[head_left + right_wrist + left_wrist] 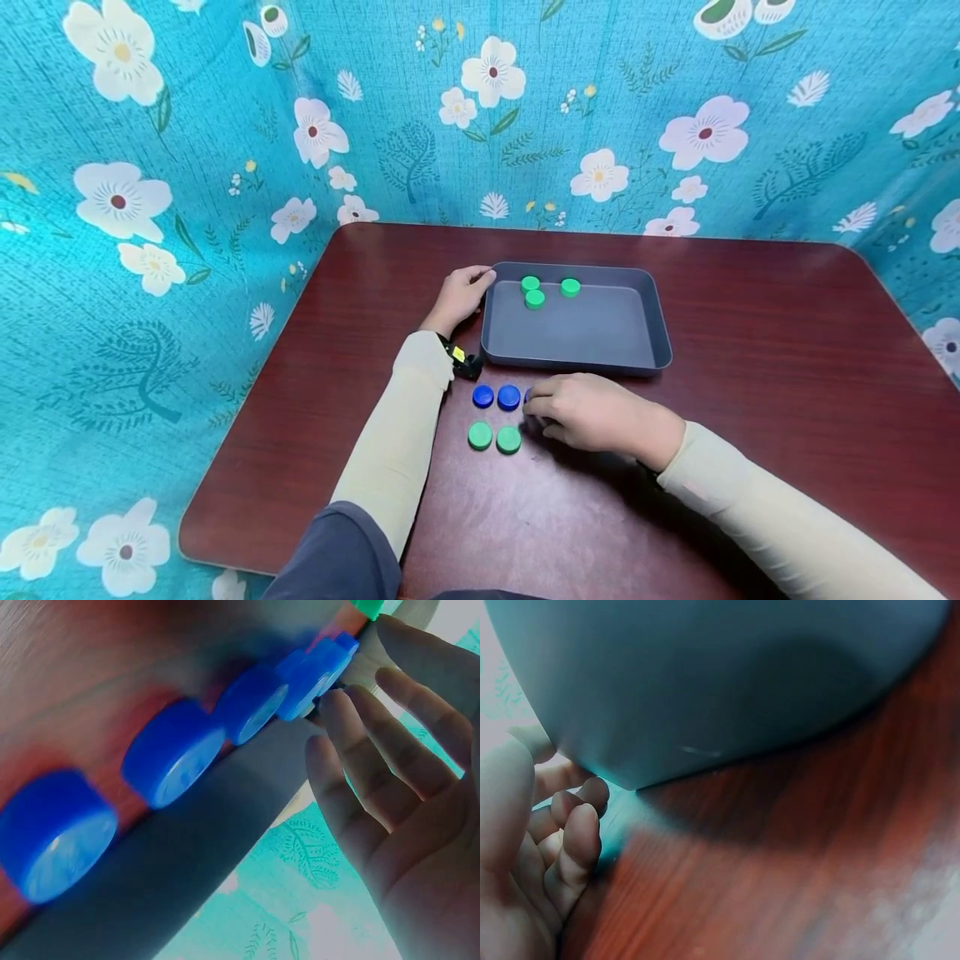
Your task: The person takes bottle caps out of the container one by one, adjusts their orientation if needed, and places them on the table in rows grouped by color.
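Well, a gray tray sits on the shiny brown counter. Three green caps are inside it, up by the far left part. Two of them touch or nearly touch, and one sits a little to the right. The rest of the caps are outside. Blue caps stand in a row just beside the tray's near side, and two more green caps lie side by side, closer to me.

My left grip holds the tray's rim by its far left corner. My right grip is over the blue row, with its fingers loose and a bit apart. I see nothing held in it.

From my head, I see just two whole blue caps and a bit of a third, because my right grip covers that spot. My right wrist view shows at least five blue ones in a line, with a gray strip of the tray behind them and a bit of green near my thumb. My left wrist view shows the outside of the tray up close, with a small pale mark on it.
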Available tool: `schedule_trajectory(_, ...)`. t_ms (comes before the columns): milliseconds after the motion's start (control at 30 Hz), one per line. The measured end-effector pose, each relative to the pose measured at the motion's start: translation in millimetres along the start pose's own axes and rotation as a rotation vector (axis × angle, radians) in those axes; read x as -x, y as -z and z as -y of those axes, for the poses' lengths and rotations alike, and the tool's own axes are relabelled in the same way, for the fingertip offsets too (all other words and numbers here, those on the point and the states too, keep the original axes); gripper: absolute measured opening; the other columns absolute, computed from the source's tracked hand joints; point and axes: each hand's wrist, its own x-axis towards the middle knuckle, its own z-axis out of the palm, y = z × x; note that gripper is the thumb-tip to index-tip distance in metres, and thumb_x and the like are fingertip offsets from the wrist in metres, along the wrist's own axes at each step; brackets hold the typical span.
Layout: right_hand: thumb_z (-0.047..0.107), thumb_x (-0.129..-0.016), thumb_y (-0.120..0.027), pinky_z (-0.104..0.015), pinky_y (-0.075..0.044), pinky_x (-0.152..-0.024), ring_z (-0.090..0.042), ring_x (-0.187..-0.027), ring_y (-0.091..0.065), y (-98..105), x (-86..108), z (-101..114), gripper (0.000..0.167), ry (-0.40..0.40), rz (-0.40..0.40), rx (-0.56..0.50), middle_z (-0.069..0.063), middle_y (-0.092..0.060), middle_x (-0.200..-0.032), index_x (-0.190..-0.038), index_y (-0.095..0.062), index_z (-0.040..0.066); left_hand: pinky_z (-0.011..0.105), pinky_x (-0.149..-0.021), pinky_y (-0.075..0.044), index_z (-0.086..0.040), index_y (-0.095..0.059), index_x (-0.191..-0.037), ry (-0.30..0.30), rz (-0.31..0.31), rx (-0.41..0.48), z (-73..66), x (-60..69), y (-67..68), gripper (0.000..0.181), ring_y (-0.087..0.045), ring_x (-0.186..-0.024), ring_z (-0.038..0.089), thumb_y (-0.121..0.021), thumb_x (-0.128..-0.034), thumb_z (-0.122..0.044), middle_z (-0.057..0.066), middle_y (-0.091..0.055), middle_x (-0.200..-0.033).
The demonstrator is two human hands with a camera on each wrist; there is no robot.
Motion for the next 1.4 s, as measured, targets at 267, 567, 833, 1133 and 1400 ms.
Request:
schedule_trajectory(267, 0.014, -0.081, -0.079, -0.034, -0.053, -0.081, -0.014, -0.095, -0.062, 9, 5.5, -9, 0.027, -0.022, -0.006, 0.014, 0.001, -0.065, -0.104, -0.107, -0.073, 0.010, 0.034, -0.065, -0.054, -0.023, -0.063, -0.132, -0.003, -0.005, 0.010, 1.5, -1.0, -1.2, 0.044, -0.060, -0.084, 0.016, -0.053, -0.0979, -0.049, -0.003, -0.062, -0.120)
schedule_trajectory(567, 0.014, -0.084, -0.078, -0.036, -0.055, -0.078, -0.017, -0.092, -0.065, 24, 3.1, -18, 0.027, -0.063, -0.044, 0.044, -0.004, -0.064, -0.105, -0.109, -0.072, 0.007, 0.033, -0.066, -0.054, -0.022, -0.061, -0.134, 0.006, -0.006, -0.007, 1.3, 0.0, 1.3, 0.046, -0.060, -0.086, 0.013, -0.052, -0.0984, -0.049, -0.002, -0.061, -0.123)
schedule_trajectory(833, 0.015, -0.084, -0.078, -0.037, -0.055, -0.080, -0.018, -0.092, -0.066, 31, 3.2, -35, 0.026, -0.092, -0.097, 0.083, -0.003, -0.065, -0.104, -0.108, -0.073, 0.008, 0.033, -0.065, -0.054, -0.021, -0.061, -0.135, -0.010, -0.009, -0.010, 0.3, 0.4, 0.1, 0.046, -0.060, -0.084, 0.015, -0.052, -0.0990, -0.048, 0.000, -0.062, -0.122)
schedule_trajectory(1133, 0.012, -0.083, -0.078, -0.039, -0.056, -0.078, -0.021, -0.090, -0.067, 33, 4.6, -59, 0.029, -0.145, -0.079, 0.072, -0.006, -0.065, -0.107, -0.111, -0.072, 0.005, 0.033, -0.063, -0.053, -0.022, -0.062, -0.133, -0.019, 0.007, 0.004, 3.1, -1.1, -4.4, 0.044, -0.061, -0.067, 0.021, -0.054, -0.0984, -0.048, -0.001, -0.065, -0.114)
schedule_trajectory(1400, 0.013, -0.084, -0.078, -0.040, -0.055, -0.079, -0.020, -0.093, -0.066, 45, -10.1, -88, 0.027, -0.181, -0.054, 0.094, -0.006, -0.065, -0.105, -0.110, -0.073, 0.006, 0.032, -0.063, -0.054, -0.023, -0.063, -0.132, -0.013, -0.019, -0.003, 2.7, -2.3, -1.9, 0.044, -0.061, -0.079, 0.016, -0.054, -0.0982, -0.048, -0.002, -0.064, -0.118)
